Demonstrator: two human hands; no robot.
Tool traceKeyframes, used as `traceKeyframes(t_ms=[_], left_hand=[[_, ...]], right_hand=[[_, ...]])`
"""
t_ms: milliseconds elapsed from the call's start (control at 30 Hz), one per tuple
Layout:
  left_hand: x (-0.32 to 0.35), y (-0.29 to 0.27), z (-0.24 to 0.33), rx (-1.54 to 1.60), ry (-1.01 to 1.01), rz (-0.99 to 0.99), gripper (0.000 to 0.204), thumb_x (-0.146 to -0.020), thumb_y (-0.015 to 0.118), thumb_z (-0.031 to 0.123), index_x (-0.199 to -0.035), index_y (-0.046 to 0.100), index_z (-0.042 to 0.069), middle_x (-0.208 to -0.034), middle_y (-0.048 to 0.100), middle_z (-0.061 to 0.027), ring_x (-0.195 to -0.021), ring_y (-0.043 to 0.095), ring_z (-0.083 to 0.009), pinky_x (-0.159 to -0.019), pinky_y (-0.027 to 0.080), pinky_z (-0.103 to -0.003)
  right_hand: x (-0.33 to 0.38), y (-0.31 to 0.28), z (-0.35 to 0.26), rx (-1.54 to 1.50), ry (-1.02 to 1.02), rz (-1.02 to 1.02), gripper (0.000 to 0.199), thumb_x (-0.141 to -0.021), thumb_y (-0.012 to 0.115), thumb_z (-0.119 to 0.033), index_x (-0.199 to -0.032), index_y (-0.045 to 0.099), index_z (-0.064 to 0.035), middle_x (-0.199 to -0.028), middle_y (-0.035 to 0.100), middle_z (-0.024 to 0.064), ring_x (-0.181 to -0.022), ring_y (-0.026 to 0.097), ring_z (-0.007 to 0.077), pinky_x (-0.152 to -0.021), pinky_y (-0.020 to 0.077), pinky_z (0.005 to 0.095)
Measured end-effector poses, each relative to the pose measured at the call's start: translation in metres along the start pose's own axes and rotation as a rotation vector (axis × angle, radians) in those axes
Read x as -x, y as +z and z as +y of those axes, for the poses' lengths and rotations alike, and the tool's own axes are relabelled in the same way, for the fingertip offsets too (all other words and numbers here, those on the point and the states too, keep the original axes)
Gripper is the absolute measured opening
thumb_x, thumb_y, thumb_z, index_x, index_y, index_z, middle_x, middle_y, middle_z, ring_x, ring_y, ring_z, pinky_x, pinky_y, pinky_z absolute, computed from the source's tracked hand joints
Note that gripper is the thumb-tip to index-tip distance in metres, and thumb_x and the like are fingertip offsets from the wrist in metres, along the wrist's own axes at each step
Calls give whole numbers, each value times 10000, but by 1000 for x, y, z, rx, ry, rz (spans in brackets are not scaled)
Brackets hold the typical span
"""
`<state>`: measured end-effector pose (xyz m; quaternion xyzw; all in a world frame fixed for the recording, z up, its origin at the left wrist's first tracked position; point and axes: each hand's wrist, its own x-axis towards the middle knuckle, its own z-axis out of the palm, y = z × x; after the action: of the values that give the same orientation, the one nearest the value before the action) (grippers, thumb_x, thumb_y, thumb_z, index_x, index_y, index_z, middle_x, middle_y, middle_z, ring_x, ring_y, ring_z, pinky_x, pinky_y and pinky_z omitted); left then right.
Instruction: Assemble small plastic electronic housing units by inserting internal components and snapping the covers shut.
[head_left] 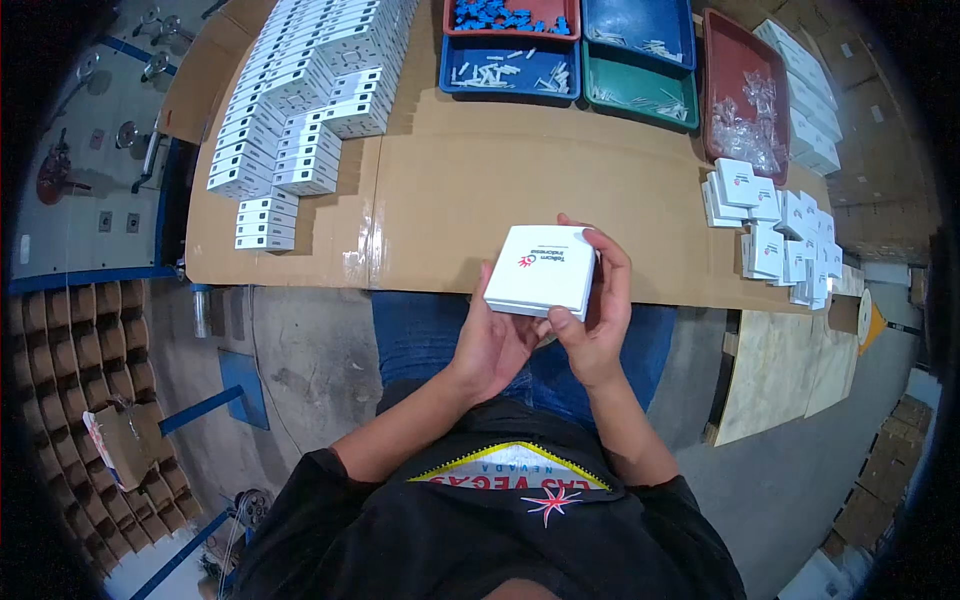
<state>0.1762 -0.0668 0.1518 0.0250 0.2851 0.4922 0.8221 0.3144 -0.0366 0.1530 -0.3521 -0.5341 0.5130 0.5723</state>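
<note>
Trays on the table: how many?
5: red tray at top, blue tray below it; second blue tray right of these, green tray below that; long red tray farthest right. Others may lie out of frame.

So the outfit's pretty laid-back: a plain black top (430, 555) with a roomy, soft-looking fit. The left sleeve (305, 500) and right sleeve (690, 530) are the same black and end around the elbows, so the left forearm (405, 420) and right forearm (632, 430) are bare, same with the left hand (490, 355) and right hand (600, 350). Best bit is the chest print (515, 468): kind of a low roof shape, yellow border with a black toothed edge, pale grey inside, blue and red lettering that's upside down from up here. Right by it there's a spiky star (549, 504), pale with reddish arms. Bottom half is just blue jeans (420, 335), slightly faded and creased.
</note>
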Motion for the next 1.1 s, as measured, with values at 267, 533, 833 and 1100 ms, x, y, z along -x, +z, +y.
traceKeyframes(t_ms=[267, 533, 833, 1100], left_hand=[[-2, 5, 22, -26, 63, -155, 722, -1079, 269, 596, -1608, 293, 104, -1521, 488, -198, -1386, 510, -400, -1166, 411, -539], [-1, 10, 10, -390, 313, -59, 730, -1017, 509, 322, -1641, 175, 143, -1549, 384, -121, -1403, 461, -250, -1157, 393, -396], [3, 14, 7, -544, 410, -59, 624, -1101, 448, 303, -1638, 197, 110, -1566, 355, -98, -1420, 389, -193, -1176, 329, -357], [8, 18, 6, -647, 412, 16, 601, -1110, 453, 225, -1647, 224, 83, -1476, 474, -68, -1294, 483, -116, -1085, 416, -294]], right_hand=[[-9, -26, 6, 464, -115, -202, 728, -778, 837, -239, -1397, 510, -36, -1542, 422, 250, -1449, 419, 402, -1173, 355, 477], [-14, -8, -4, 469, -179, -317, 1037, -749, 861, -580, -1529, 442, -39, -1607, 364, 281, -1496, 372, 435, -1186, 354, 513], [-12, -8, 6, 555, -282, -369, 941, -906, 666, -630, -1555, 405, -1, -1554, 411, 270, -1416, 456, 431, -1149, 405, 485], [-7, -3, 10, 556, -299, -329, 911, -989, 474, -670, -1546, 403, 47, -1534, 405, 310, -1402, 458, 461, -1142, 414, 495]])
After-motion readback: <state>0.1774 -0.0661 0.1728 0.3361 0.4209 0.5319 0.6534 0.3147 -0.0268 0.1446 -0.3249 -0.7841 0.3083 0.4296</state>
